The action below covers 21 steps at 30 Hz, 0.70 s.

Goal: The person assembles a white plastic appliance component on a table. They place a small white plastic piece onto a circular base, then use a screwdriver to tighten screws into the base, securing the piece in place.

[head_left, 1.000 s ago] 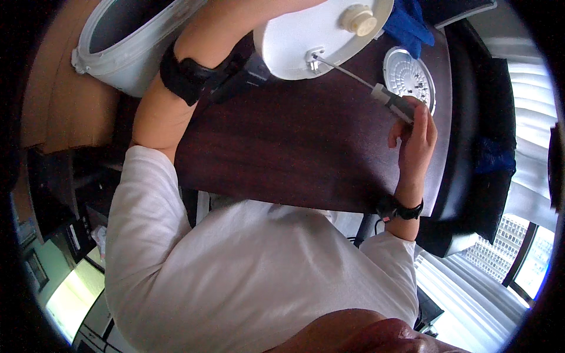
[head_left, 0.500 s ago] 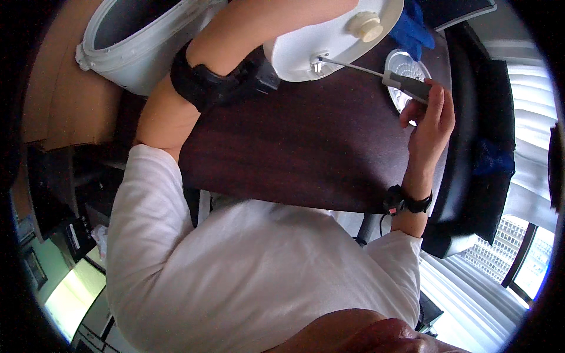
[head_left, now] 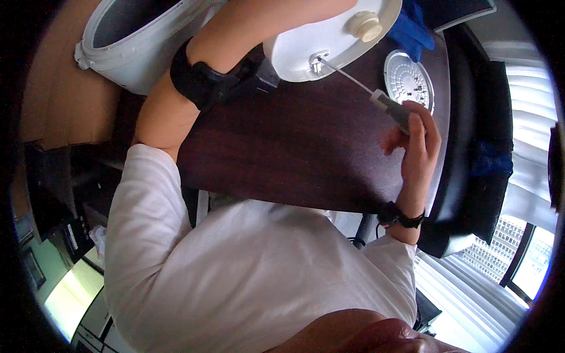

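My right hand is wrapped around the grey handle of a screwdriver. Its thin shaft slants up and left, with the tip at a small fitting on the edge of a white oval plastic part. A cream round knob stands out from that part. My left forearm crosses over the top of the white part, and my left hand lies beyond the upper edge, out of sight.
A large white tub stands at the upper left beside a brown cardboard box. Right of the white part lie a round silvery disc with holes and a blue cloth. Everything is around a dark wooden table.
My right hand has moved down and to the left, so the screwdriver slants more steeply, its tip still at the fitting. More of the silvery disc shows.
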Motion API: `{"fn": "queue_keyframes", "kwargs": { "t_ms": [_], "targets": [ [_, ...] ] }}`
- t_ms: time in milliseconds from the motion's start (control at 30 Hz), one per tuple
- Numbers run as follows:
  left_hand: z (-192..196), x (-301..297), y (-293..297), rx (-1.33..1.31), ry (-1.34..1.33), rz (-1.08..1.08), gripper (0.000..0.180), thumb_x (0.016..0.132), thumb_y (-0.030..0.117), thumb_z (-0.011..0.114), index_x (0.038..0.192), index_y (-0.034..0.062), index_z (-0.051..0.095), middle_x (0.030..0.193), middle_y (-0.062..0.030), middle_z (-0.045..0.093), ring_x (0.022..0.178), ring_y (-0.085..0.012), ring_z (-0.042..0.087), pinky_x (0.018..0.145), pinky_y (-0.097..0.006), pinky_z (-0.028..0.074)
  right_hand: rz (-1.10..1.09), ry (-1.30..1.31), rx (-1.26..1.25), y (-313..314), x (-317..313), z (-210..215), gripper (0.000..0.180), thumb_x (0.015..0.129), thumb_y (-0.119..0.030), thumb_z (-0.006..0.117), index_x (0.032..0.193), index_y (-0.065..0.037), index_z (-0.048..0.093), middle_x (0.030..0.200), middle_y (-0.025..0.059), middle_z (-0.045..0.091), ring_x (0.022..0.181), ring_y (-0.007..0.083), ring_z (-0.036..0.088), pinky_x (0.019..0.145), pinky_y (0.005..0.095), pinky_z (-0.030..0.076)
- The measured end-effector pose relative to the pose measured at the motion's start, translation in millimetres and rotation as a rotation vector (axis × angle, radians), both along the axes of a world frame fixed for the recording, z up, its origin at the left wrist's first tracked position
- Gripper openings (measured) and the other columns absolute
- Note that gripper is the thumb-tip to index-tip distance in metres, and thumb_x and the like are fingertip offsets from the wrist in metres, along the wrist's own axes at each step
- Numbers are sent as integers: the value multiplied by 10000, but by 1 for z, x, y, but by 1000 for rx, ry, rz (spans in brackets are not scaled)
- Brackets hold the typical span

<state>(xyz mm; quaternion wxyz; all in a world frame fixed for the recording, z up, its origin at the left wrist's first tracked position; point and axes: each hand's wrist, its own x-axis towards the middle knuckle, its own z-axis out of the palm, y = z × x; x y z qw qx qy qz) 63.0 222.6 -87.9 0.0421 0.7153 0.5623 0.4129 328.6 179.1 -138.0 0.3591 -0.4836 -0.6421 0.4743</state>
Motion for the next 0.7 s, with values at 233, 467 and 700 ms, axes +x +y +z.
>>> {"fn": "queue_keyframes", "kwargs": {
  "t_ms": [233,467,700],
  "targets": [
    [4,2,-3,-31,-24,-3,136,834,39,437,932,-41,487,834,-252,591,819,-387,592,695,-428,457,110,-225,-166,8,-1,20,288,868,-165,569,1087,22,566,596,16,522,439,73,464,387,213,366],
    [8,6,-6,-85,-2,3,154,844,55,439,953,-41,491,849,-254,598,813,-372,605,688,-423,474,-1,-91,-154,13,-3,18,253,859,-167,594,1039,10,600,621,4,521,433,50,438,374,200,347],
    [7,11,-7,-40,46,40,184,832,42,460,995,-37,492,836,-240,605,790,-374,607,684,-431,481,109,-312,195,14,-21,23,214,816,-130,645,1004,-34,605,674,33,575,550,68,526,474,226,422]
  ]
}}
